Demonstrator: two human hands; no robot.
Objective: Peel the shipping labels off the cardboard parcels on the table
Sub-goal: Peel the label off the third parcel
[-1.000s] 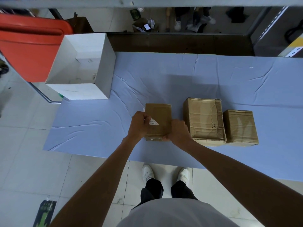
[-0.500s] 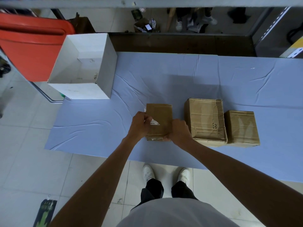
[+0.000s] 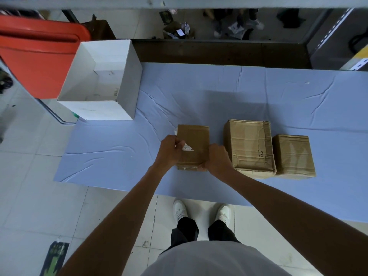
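Note:
Three brown cardboard parcels stand in a row near the table's front edge. The left parcel (image 3: 194,140) carries a white shipping label (image 3: 187,148), partly lifted, with only a small triangle of it showing. My left hand (image 3: 170,151) pinches the label at the parcel's left side. My right hand (image 3: 216,159) grips the parcel's front right corner and holds it down. The middle parcel (image 3: 249,145) is larger, with a dark mark on its top. The right parcel (image 3: 292,155) is smaller and touches the middle one.
The table (image 3: 219,92) has a light blue cloth. An open white box (image 3: 103,84) stands at its back left corner, beside a red bin (image 3: 37,54). My feet show on the tiled floor below the front edge.
My left hand has drawn the label a little further leftward, so slightly less white shows on top. The parcels and my right hand have stayed put.

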